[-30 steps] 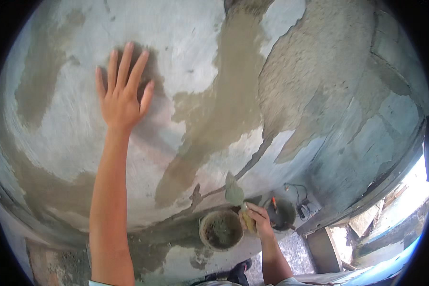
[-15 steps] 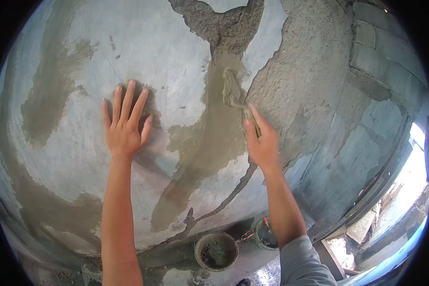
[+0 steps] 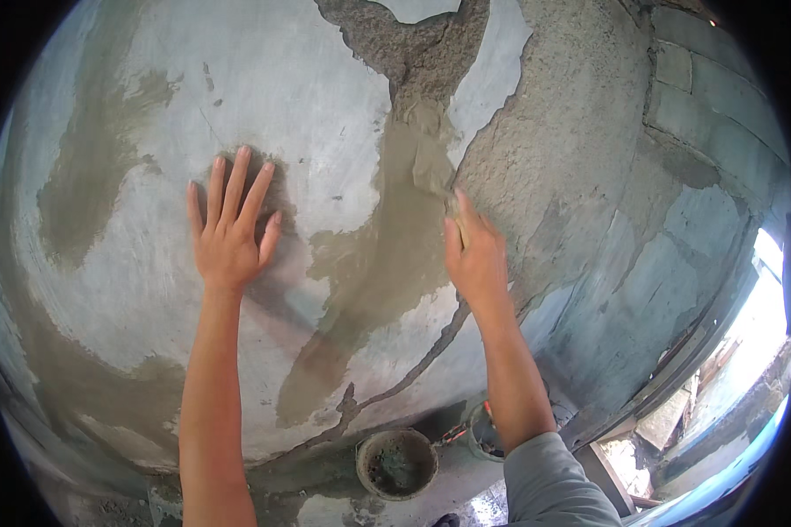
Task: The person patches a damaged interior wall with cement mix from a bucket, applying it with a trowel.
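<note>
My left hand (image 3: 228,230) lies flat against the plastered wall (image 3: 264,97), fingers spread and holding nothing. My right hand (image 3: 475,255) is raised to the wall and grips the handle of a trowel (image 3: 432,167). The trowel's blade is pressed on a wet grey-brown band of mortar (image 3: 387,246) that runs down the wall between my hands. The handle is mostly hidden inside my fist.
Rough unplastered render (image 3: 571,132) covers the wall to the right of the trowel. Below, on the floor, stand a round bucket of mortar (image 3: 395,461) and a second dark bucket (image 3: 488,430). Rubble and boards (image 3: 677,413) lie at the lower right, by bright daylight.
My right hand rose from the bucket on the floor to the wall with the trowel, then pushed it slightly higher along the wet mortar. My left hand stayed flat on the wall.
</note>
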Tool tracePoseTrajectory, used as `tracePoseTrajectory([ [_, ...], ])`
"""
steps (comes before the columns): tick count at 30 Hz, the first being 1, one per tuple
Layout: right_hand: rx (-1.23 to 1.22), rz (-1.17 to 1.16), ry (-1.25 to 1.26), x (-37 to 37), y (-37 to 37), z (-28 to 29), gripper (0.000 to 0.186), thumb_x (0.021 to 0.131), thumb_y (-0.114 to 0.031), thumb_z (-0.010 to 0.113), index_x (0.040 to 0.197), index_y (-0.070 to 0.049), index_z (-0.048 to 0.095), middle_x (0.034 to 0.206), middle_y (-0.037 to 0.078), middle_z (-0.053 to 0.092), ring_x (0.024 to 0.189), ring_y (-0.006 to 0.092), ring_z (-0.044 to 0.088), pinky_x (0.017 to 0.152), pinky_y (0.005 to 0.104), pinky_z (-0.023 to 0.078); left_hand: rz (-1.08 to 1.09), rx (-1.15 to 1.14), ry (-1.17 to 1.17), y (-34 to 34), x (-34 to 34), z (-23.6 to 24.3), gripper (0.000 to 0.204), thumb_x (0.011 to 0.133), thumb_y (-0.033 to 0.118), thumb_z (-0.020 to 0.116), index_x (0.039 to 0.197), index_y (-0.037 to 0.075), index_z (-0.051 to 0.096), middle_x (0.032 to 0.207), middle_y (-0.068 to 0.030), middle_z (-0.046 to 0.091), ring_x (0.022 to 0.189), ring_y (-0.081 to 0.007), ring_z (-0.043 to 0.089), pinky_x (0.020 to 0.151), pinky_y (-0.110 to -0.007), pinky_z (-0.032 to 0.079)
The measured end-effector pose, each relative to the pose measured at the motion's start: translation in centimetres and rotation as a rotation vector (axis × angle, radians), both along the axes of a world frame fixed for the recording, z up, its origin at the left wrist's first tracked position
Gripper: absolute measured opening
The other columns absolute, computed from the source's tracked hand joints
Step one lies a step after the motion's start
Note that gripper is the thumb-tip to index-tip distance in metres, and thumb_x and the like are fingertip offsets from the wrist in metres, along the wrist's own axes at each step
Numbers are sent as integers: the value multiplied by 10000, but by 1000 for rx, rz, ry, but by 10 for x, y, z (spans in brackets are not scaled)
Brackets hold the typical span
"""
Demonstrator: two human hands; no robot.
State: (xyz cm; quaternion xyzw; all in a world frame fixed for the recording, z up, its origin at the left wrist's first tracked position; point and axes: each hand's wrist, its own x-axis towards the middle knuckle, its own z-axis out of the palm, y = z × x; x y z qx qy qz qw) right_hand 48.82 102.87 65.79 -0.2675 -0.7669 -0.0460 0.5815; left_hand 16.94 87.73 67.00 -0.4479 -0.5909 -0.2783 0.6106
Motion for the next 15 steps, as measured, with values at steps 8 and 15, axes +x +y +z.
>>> tracePoseTrajectory([
  [8, -309, 277, 260, 32, 0, 16, 420, 1052, -202, 643, 1434, -30, 671, 745, 107, 631, 732, 116, 590, 726, 304, 502, -4, 12, -8, 7, -3, -3, 682, 926, 402, 671, 1595, 366, 540, 1735, 57, 407, 1595, -240, 379, 1295, -565, 256],
  [15, -125, 110, 75, 11, 1, 30, 410, 1045, -205, 638, 1416, -34, 675, 906, 213, 746, 766, 307, 707, 802, 385, 550, 3, 7, 3, 9, -1, -3, 637, 1001, 412, 601, 1627, 349, 500, 1741, 43, 398, 1608, -257, 352, 1310, -559, 224],
])
